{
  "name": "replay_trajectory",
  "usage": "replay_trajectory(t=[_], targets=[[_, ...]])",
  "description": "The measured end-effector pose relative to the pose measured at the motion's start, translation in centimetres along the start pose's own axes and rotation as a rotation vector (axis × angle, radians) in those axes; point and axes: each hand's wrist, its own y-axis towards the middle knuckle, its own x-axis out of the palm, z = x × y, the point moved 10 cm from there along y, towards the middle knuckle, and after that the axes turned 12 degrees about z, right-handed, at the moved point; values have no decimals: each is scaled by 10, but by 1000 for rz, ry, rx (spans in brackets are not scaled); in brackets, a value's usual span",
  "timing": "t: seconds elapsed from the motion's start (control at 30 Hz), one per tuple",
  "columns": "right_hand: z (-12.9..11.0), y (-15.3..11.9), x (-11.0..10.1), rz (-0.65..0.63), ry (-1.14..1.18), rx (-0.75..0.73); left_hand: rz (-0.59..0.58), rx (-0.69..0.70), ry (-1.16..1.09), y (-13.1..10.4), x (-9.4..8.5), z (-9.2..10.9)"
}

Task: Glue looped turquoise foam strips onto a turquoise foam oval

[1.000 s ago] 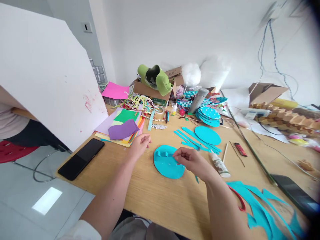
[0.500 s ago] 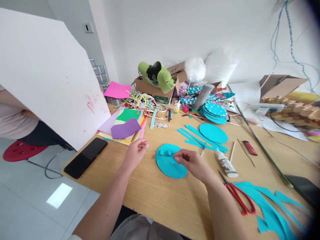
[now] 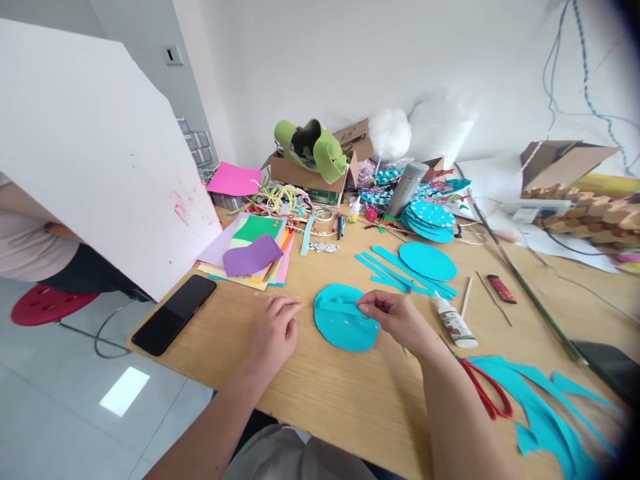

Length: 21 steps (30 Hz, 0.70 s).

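Observation:
A round blue paper disc [image 3: 345, 338] lies on the wooden table in front of me, with small white spots on its lower half. Across its upper part runs a blue paper strip [image 3: 337, 305], with raised bumps behind it. My right hand [image 3: 393, 313] pinches the right end of this strip between thumb and fingertips. Just left of the disc, my left hand [image 3: 276, 328] rests loosely with bent fingers, holding nothing and apart from the disc. A thin tool, partly hidden, shows beneath my right hand.
To the right lie a white glue bottle [image 3: 456, 325], red-handled scissors [image 3: 487, 387], blue scraps [image 3: 535, 407] and a red cutter [image 3: 501, 289]. Blue strips and another disc [image 3: 427, 261] lie behind. Coloured paper [image 3: 253, 257] and a phone [image 3: 175, 313] are left. A seated person is partly visible.
My left hand has moved down and turned, its back now facing up. My right hand has shifted slightly right and up at the strip's end, and the strip's raised loops look flatter.

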Motion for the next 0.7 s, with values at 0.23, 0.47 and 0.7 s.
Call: replay_trajectory(t=[0.23, 0.47, 0.7], targets=[[6, -2, -24, 73, 138, 116, 14, 27, -16, 2, 0, 2], [1, -5, -13, -20, 58, 84, 40, 9, -29, 2, -1, 4], [1, -15, 1, -194, 22, 97, -66, -136, -258, 0, 7, 4]])
